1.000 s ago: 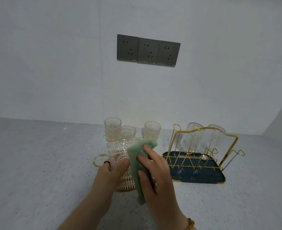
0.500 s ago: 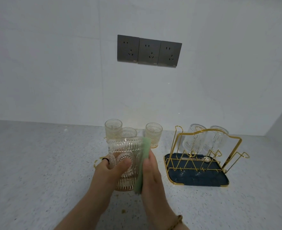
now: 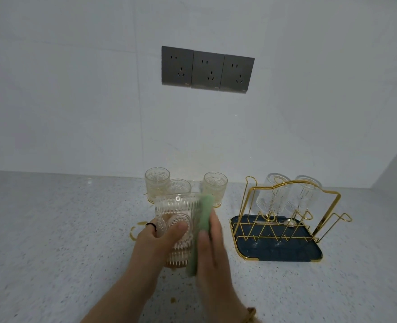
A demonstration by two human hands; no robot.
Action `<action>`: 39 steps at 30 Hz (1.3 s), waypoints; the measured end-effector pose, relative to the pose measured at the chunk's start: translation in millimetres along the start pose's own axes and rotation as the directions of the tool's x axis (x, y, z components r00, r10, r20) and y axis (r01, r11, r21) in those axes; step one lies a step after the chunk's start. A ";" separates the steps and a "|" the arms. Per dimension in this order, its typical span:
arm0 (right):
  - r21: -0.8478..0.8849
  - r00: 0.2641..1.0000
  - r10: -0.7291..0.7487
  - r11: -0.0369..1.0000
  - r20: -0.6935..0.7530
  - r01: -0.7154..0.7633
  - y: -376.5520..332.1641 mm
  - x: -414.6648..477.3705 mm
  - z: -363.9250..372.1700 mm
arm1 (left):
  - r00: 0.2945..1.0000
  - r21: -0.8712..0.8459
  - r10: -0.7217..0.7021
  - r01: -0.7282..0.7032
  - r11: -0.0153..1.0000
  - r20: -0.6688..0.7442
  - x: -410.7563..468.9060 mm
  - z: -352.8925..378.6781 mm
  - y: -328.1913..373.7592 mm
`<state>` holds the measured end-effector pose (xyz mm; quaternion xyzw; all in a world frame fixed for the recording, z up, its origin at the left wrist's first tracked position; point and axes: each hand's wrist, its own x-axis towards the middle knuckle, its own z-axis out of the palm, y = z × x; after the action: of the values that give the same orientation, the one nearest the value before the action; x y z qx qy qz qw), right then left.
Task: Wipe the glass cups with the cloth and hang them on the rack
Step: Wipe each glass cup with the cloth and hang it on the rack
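Observation:
My left hand (image 3: 156, 238) grips an embossed glass cup (image 3: 175, 220), held upright above the counter. Against the cup's right side my right hand (image 3: 210, 243) presses a green cloth (image 3: 202, 222) with flat fingers. Three more glass cups (image 3: 157, 183) (image 3: 179, 187) (image 3: 215, 188) stand upright behind, near the wall. To the right stands a gold wire rack (image 3: 286, 206) on a dark blue tray (image 3: 293, 252). Two cups (image 3: 272, 194) (image 3: 306, 194) hang on it upside down.
The speckled grey counter (image 3: 53, 229) runs to a white wall with three dark sockets (image 3: 208, 68). A yellowish ring stain (image 3: 134, 229) and small crumbs (image 3: 173, 299) lie on the counter near my hands. A side wall closes the right end.
The right hand turned from over the cup's front to its right side, the cloth now edge-on and flat against the glass. The cup has risen slightly and stands more upright.

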<state>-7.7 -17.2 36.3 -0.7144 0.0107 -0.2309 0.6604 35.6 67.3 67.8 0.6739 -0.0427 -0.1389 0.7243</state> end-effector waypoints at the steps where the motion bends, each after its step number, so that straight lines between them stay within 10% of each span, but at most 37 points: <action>1: -0.124 0.994 -0.111 0.986 -0.022 0.107 3.3 -5.6 5.6 | 1.000 -0.016 0.002 -0.002 1.000 -0.001 0.5 -1.8 1.3; 3: -0.225 0.981 -0.192 0.956 -0.008 0.186 5.4 -7.5 8.2 | 1.000 -0.006 0.009 -0.009 1.000 0.021 0.9 -4.8 2.4; 9: 0.248 0.970 0.205 0.941 0.130 -0.231 -9.6 17.3 -17.4 | 1.000 0.060 0.021 -0.021 0.998 0.008 -9.6 -0.9 4.8; 16: -0.037 0.999 -0.044 0.998 0.000 0.044 -6.0 -6.9 3.1 | 0.999 0.015 0.028 -0.029 0.999 0.027 -5.6 -5.3 9.1; 26: 0.148 0.991 0.135 0.980 -0.025 -0.130 -15.6 -0.2 -14.4 | 0.995 0.259 0.048 -0.070 0.963 0.088 -11.7 -2.3 4.8; 35: -0.469 0.958 -0.261 0.865 -0.120 0.177 -8.8 -7.2 1.7 | 0.999 -0.077 0.004 -0.001 0.997 0.043 -17.4 16.4 -0.7; 39: -0.135 0.999 -0.031 0.990 -0.010 0.029 -24.5 0.4 -10.7 | 0.990 -0.221 0.049 -0.019 0.975 0.131 -12.7 8.1 -4.0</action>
<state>-18.1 -24.2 59.9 -0.7559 0.0195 -0.2439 0.6072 20.8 62.6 66.1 0.5781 -0.0879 -0.1757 0.7920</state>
